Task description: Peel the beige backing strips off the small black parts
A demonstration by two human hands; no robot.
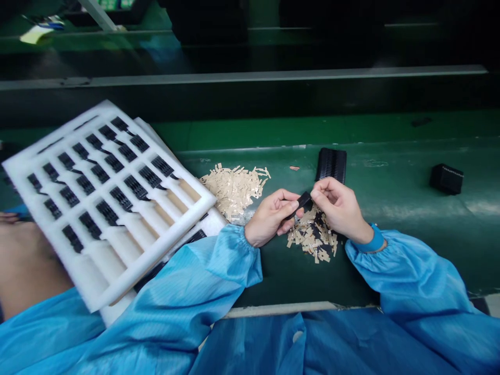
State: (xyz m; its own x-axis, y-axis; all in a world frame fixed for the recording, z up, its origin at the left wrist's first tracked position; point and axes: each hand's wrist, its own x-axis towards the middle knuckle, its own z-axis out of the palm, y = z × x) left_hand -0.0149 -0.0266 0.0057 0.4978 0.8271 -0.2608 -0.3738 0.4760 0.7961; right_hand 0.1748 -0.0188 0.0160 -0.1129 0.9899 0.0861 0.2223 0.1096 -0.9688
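My left hand (271, 214) is closed around one end of a small, black rectangular piece (300, 203), holding it tilted over the bench. At the piece's upper right end, my right hand (339, 207) is closed in a pinch. Whatever lies between those fingertips is too small or hidden to make out. Right below both hands is a loose heap of small tan strips (312, 242), with some dark bits among them. A black ribbed part (332, 162) lies just behind my right hand, its near end covered by the fingers.
A white foam tray (160, 253) with several black finned parts in its pockets rests tilted on another tray at left. A larger pile of tan strips (234, 188) lies beside it. At right on the green bench (402, 219) is a black block (447, 179).
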